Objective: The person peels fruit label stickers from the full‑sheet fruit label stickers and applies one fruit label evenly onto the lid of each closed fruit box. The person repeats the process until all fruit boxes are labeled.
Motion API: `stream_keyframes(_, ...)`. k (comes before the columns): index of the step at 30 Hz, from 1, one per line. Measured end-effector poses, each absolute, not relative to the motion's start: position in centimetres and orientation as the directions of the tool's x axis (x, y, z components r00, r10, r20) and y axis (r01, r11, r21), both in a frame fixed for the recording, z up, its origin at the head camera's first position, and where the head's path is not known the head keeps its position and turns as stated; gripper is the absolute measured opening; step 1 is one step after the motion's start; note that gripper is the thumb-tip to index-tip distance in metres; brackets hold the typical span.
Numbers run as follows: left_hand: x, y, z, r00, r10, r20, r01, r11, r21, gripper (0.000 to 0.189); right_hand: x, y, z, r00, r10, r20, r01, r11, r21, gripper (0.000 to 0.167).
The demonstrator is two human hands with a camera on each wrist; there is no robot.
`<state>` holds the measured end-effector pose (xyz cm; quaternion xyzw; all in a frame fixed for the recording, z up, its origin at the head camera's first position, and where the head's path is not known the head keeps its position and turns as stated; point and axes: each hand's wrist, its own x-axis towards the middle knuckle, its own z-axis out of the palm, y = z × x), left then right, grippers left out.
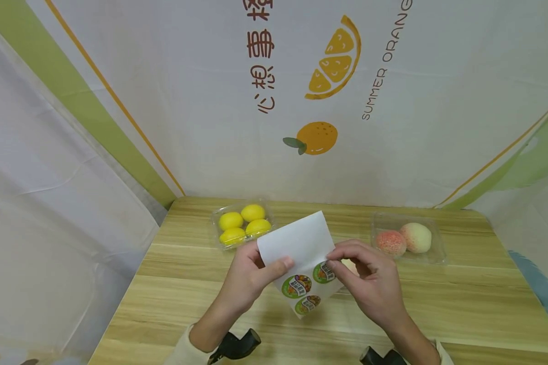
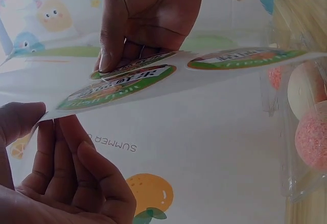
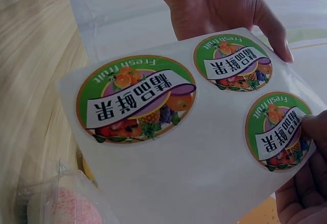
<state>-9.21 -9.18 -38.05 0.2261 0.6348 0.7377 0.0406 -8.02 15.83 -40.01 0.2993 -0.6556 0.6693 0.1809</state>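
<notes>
A white sticker sheet (image 1: 297, 241) is held up in both hands, tilted above the table. Round green-and-orange "Fresh fruit" stickers (image 3: 135, 98) show on its lower half, while its upper half looks bare in the head view. My left hand (image 1: 242, 281) grips the sheet's left edge, thumb on the front and fingers behind. At the opposite edge, my right hand (image 1: 374, 284) pinches the sheet between thumb and index finger, right at the rim of one sticker (image 3: 278, 132). Whether that sticker's edge is lifted, I cannot tell.
A clear plastic box (image 1: 215, 215) of yellow lemons (image 1: 253, 213) stands at the back left. At the back right, another clear box (image 1: 438, 253) holds two peaches (image 1: 415, 237). Something pale and round (image 1: 349, 265) shows partly behind the right fingers. A printed cloth (image 1: 210, 126) hangs behind the wooden table (image 1: 164, 274).
</notes>
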Motion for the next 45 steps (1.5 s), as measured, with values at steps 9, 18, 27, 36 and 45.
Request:
stream_keyframes(9, -9.12, -9.16, -38.02, -0.908, 0.317, 0.274, 0.246, -0.124, 0.961, 0.036, -8.11, 15.70, -40.09, -0.742, -0.171, 0.648, -0.644, -0.089, -0.760, 0.032)
stream_keyframes(18, -9.07, -9.13, -37.94, -0.926, 0.276, 0.258, 0.239, -0.100, 0.966, 0.036, -8.11, 15.62, -40.10, -0.748, -0.177, 0.639, -0.638, -0.075, -0.767, 0.033)
stream_keyframes(27, -9.13, -9.22, -38.05, -0.944, 0.240, 0.225, 0.217, -0.061, 0.974, 0.034, -8.07, 15.61, -40.11, -0.752, -0.186, 0.633, -0.631, -0.075, -0.772, 0.034)
stream_keyframes(36, -9.43, -9.25, -38.27, -0.956, 0.215, 0.200, 0.195, -0.045, 0.980, 0.035, -8.27, 15.68, -40.31, -0.760, -0.191, 0.621, -0.624, -0.052, -0.780, 0.034)
stream_keyframes(45, -10.00, -9.04, -38.78, -0.960, 0.207, 0.187, 0.180, -0.054, 0.982, 0.035, -8.74, 15.86, -40.65, -0.793, -0.184, 0.580, -0.593, 0.015, -0.805, 0.033)
